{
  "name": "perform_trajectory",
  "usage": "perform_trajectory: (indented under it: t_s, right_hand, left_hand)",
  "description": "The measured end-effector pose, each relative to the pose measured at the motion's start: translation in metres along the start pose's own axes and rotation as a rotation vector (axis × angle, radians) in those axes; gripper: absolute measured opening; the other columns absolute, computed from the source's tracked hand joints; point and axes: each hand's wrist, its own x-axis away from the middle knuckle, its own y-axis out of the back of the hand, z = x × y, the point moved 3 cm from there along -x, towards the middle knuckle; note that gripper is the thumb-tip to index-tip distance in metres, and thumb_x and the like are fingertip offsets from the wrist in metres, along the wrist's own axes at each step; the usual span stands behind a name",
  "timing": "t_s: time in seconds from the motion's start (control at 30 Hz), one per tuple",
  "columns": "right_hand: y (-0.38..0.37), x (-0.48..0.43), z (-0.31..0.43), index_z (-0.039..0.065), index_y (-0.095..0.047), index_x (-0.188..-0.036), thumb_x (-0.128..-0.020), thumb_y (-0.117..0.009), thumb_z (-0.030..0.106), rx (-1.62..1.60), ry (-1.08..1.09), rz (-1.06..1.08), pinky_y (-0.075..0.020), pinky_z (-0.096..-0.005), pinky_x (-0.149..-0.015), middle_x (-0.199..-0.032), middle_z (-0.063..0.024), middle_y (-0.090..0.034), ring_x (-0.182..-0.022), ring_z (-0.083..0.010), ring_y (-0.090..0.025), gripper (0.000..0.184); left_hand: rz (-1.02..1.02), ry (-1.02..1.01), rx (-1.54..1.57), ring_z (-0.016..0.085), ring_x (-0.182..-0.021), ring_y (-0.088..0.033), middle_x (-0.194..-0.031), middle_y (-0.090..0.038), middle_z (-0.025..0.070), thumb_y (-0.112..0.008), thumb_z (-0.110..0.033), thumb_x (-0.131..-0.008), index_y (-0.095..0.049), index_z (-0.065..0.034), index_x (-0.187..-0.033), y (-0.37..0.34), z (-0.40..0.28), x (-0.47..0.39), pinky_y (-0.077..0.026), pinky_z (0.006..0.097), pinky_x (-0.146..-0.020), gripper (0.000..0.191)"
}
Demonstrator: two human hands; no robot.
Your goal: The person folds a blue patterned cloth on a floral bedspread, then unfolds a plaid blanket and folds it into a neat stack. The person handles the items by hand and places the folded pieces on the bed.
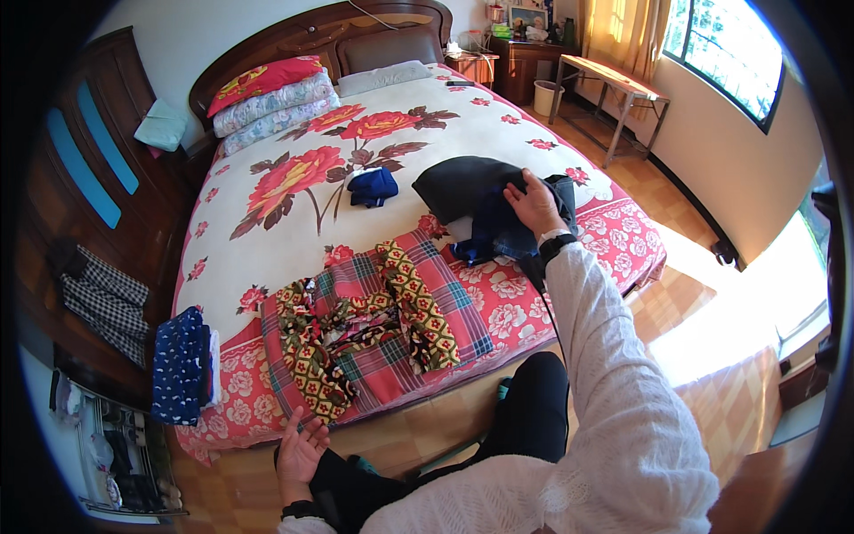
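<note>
My right hand (536, 203) is over a heap of dark clothes (467, 180) on the right of the bed; its fingers rest at the dark cloth, and whether they grip it is unclear. My left hand (303, 447), palm up with fingers apart, holds nothing beside the bed's front edge. Between the hands a red plaid cloth (474, 327) lies spread on the bed, with a yellow, red and black patterned garment (417, 307) laid loosely on it. Farther back sits a small folded blue garment (372, 187). At the left corner is a folded stack of navy patterned cloth (179, 364).
The bed's flowered cover (267, 200) fills the middle. Folded quilts (280, 110) and a pillow (383, 77) lie by the headboard (320, 33). A metal-legged bench (617, 77) stands at the back right, a shoe rack (127, 460) at the lower left.
</note>
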Motion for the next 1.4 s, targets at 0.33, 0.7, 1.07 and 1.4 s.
perform_trajectory:
  t_s: [0.33, 0.7, 1.07, 1.4]
  right_hand:
    - [0.121, 0.014, 0.104, 0.01, -0.045, -0.136, -0.094, -0.058, 0.022, 0.2, 0.289, -0.209, -0.0227, -0.0438, -0.114, -0.142, -0.0076, -0.045, -0.136, -0.0247, -0.035, 0.045]
    - [0.048, 0.187, -0.093, 0.005, -0.03, -0.149, -0.083, -0.075, 0.021, 1.514, 0.406, 0.419, -0.0416, -0.0394, -0.104, -0.143, -0.0221, -0.043, -0.129, -0.0322, -0.046, 0.081]
    - [0.01, 0.268, -0.163, 0.013, -0.056, -0.124, -0.082, -0.07, 0.022, 2.128, 0.319, 0.704, -0.0446, -0.0486, -0.096, -0.121, -0.0177, -0.058, -0.114, -0.038, -0.055, 0.046]
    - [0.022, 0.253, -0.137, 0.006, -0.065, -0.114, -0.077, -0.073, 0.014, 1.746, 0.089, 0.664, -0.0519, -0.0417, -0.08, -0.093, -0.0196, -0.069, -0.089, -0.0357, -0.067, 0.038]
  left_hand:
    - [0.062, 0.036, -0.009, 0.031, -0.113, -0.059, -0.125, -0.058, 0.0171, -0.059, -0.025, -0.095, -0.026, -0.0125, -0.152, -0.009, 0.005, -0.014, -0.051, 0.0439, -0.093, 0.067]
    - [-0.222, 0.029, -0.1, 0.029, -0.109, -0.06, -0.114, -0.059, 0.0115, -0.057, -0.014, -0.097, -0.022, -0.024, -0.153, 0.009, 0.019, -0.021, -0.05, 0.0428, -0.089, 0.067]
    - [-0.39, 0.074, -0.252, 0.031, -0.099, -0.064, -0.127, -0.052, 0.011, -0.065, -0.011, -0.092, -0.016, -0.0203, -0.154, 0.023, 0.042, -0.035, -0.054, 0.0399, -0.078, 0.08]
    - [-0.364, -0.129, -0.187, 0.02, -0.091, -0.067, -0.106, -0.063, 0.0066, -0.062, -0.001, -0.09, -0.046, -0.0068, -0.137, 0.024, 0.025, -0.029, -0.054, 0.0298, -0.073, 0.05]
